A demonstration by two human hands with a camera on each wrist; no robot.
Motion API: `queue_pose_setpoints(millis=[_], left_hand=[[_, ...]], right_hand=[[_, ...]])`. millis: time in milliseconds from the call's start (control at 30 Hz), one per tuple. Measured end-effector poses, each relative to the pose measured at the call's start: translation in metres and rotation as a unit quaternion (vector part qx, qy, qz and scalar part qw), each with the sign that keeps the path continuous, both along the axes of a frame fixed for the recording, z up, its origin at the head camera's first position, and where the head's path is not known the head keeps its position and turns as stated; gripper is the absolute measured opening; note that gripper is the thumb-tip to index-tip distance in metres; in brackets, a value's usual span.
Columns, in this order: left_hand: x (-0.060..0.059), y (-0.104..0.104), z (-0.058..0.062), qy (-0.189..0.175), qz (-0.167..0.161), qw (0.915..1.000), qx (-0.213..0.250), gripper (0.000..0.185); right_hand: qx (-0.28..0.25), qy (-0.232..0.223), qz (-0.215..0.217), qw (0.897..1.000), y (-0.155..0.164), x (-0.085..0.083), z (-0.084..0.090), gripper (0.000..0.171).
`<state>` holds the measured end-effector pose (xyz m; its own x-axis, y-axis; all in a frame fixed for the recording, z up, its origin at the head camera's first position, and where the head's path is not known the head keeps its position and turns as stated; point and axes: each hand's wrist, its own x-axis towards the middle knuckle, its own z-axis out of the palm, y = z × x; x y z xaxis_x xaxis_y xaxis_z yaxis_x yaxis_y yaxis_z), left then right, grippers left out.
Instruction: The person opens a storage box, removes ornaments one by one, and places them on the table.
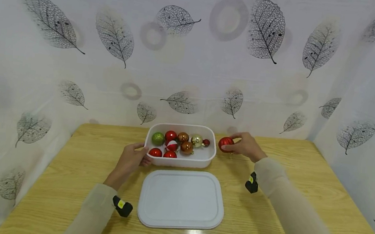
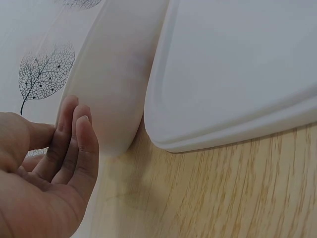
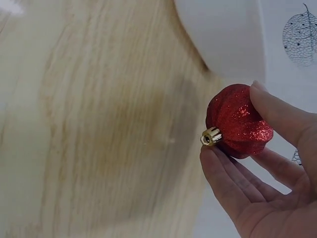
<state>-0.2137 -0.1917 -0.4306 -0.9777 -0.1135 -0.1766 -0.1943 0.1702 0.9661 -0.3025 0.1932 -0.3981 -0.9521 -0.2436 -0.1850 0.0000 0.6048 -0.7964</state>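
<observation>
My right hand [image 1: 245,145] grips a red glittery, ribbed Christmas ball [image 3: 237,121] between thumb and fingers, just off the right end of a white plastic container [image 1: 182,163]. The ball's gold cap faces down and toward the fingers. At the container's front left corner, my left hand [image 1: 131,159] holds the wall, thumb at the rim and fingers along the outside. Inside lie several baubles: a green glitter one [image 1: 158,138], red ones, a red-and-white one [image 1: 171,145], copper ones [image 1: 187,147], a pale gold one [image 1: 196,140] and a small dark red one [image 1: 206,142].
In front of the container, a white lid [image 1: 181,200] lies flat on the wooden table [image 1: 247,233]. A pale curtain [image 1: 193,67] with leaf prints hangs behind the table and along both sides. Black wrist cameras [image 1: 122,206] are strapped to both sleeves.
</observation>
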Motion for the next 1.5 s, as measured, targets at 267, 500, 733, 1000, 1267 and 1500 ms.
queue_pose_setpoints(millis=[267, 500, 733, 1000, 1267, 1500], left_hand=[[-0.002, 0.002, 0.000, -0.001, 0.003, 1.0000, -0.005, 0.044], [-0.002, 0.002, 0.000, -0.005, 0.003, 0.9999, -0.013, 0.045], [0.000, 0.002, 0.000, 0.003, -0.006, 1.0000, -0.006, 0.045], [0.001, 0.001, 0.003, 0.000, -0.008, 1.0000, 0.000, 0.046], [0.001, 0.001, 0.003, -0.005, -0.006, 1.0000, 0.000, 0.046], [0.002, -0.001, 0.002, -0.009, -0.004, 0.9999, -0.004, 0.046]], right_hand=[[0.014, 0.002, -0.011, 1.000, 0.000, -0.001, -0.011, 0.063], [0.017, 0.002, -0.020, 1.000, -0.001, -0.002, -0.015, 0.065], [0.018, 0.002, -0.017, 1.000, -0.003, 0.000, -0.016, 0.065], [0.021, 0.005, -0.014, 1.000, -0.002, 0.000, -0.013, 0.067], [0.045, 0.021, -0.008, 0.999, 0.000, 0.000, -0.009, 0.066], [0.043, 0.017, -0.004, 0.999, 0.005, 0.002, -0.003, 0.066]])
